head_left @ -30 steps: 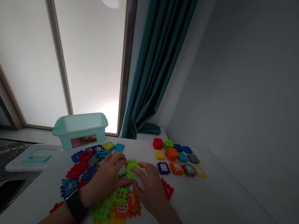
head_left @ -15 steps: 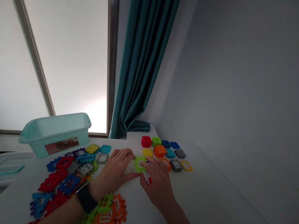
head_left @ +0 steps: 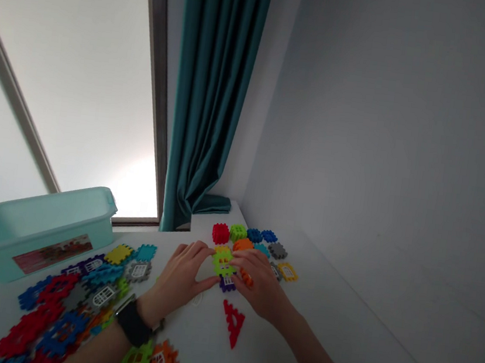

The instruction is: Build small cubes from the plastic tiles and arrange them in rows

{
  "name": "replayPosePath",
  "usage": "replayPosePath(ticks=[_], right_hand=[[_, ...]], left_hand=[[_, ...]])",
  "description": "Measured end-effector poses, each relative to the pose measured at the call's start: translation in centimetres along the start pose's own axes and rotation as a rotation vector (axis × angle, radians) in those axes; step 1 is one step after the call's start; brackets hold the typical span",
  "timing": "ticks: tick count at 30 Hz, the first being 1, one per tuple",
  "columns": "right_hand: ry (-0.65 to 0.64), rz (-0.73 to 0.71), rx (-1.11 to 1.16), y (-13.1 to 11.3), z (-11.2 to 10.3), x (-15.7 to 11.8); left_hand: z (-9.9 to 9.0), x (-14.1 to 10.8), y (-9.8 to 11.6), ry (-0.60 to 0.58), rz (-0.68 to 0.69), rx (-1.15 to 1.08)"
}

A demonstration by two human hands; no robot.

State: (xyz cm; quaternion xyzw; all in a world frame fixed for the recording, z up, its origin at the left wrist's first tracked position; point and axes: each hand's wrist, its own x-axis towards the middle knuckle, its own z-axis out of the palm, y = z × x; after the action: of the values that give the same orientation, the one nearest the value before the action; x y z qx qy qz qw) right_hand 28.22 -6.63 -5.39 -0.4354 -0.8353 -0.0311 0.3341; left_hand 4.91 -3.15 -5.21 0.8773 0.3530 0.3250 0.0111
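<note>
A light green interlocking building tile (head_left: 223, 263) with square openings is held between my hands above the white table. My left hand (head_left: 182, 271), with a dark watch on its wrist, curls at the tile's left side, fingertips at its upper edge and thumb low. My right hand (head_left: 259, 281) has its fingers on the tile's right edge; its palm side is hidden. A purple tile (head_left: 227, 283) with a white window sits right below the green one; whether they are joined I cannot tell. A red triangular piece (head_left: 232, 323) lies nearer me, beside my right wrist.
Stacks of red tiles (head_left: 221, 233), green tiles (head_left: 238, 233) and other colours stand behind my hands. A mixed pile of tiles (head_left: 62, 318) spreads at the left, beside a mint plastic bin (head_left: 42, 227). A grey wall (head_left: 381, 163) borders the right.
My view has turned slightly right and closer. The green tile appears turned, now showing its openings, with the purple tile visible below it. The red triangle has come out from behind my right hand.
</note>
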Motion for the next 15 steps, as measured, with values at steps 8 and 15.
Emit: replayPosePath(ticks=[8,15], right_hand=[[-0.045,-0.021,0.066,2.9,0.0,1.4],[0.013,0.062,0.019,7.8,0.2,2.8]], left_hand=[[0.9,1.0,-1.0,0.017,-0.023,-0.034],[1.2,0.9,-2.1,-0.064,-0.085,-0.04]])
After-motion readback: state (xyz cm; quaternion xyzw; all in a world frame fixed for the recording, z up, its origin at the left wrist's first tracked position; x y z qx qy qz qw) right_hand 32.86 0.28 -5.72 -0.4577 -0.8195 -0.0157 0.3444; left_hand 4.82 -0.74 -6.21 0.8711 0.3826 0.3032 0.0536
